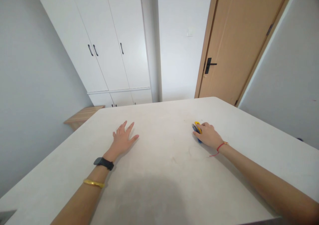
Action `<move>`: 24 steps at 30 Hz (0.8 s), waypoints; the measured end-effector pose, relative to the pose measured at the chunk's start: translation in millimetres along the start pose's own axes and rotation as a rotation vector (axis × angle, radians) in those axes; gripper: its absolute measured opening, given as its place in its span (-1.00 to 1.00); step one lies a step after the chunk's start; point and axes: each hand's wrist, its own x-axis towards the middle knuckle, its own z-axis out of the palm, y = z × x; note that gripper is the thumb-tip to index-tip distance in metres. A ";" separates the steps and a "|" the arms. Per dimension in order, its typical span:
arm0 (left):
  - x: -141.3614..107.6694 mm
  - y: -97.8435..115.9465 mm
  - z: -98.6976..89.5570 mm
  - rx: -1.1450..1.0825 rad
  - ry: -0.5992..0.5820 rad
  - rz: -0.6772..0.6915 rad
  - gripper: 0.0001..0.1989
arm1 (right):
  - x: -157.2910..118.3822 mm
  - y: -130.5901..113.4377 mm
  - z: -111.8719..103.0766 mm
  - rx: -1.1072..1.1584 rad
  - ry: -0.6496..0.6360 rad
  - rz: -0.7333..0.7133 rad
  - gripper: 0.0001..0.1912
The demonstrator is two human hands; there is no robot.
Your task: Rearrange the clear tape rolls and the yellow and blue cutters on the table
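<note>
My left hand [122, 140] lies on the white tabletop [159, 145] with its fingers spread and nothing in it. A black watch and a gold bangle are on that wrist. On the right side of the table, my right hand [209, 135] is closed over a small blue-and-yellow tool [196, 128] with a grey metal part. Fingers cover much of the tool, so its exact kind cannot be made out. It appears to rest on the tabletop. A red cord bracelet circles my right wrist.
Beyond the table stand a white wardrobe [119, 65] with black handles and a wooden door [239, 39] with a black lever. A wooden ledge [83, 116] juts out beyond the table's far left corner. Grey walls flank both sides.
</note>
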 end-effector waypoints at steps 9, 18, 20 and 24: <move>-43.3 97.9 -13.5 -0.318 -0.258 0.439 -0.43 | -32.8 -54.9 6.4 0.001 -0.026 -0.148 -0.61; -81.7 94.2 2.2 -0.395 -0.533 0.308 -0.09 | -65.3 -153.2 18.1 0.293 -0.073 -0.390 -0.74; -80.3 89.5 -2.1 -0.376 -0.520 0.316 -0.07 | -60.8 -144.4 13.3 0.391 -0.131 -0.429 -0.67; -67.5 101.4 -8.5 -0.297 -0.456 0.489 -0.17 | -46.1 -101.5 9.4 0.515 -0.035 -0.454 -0.58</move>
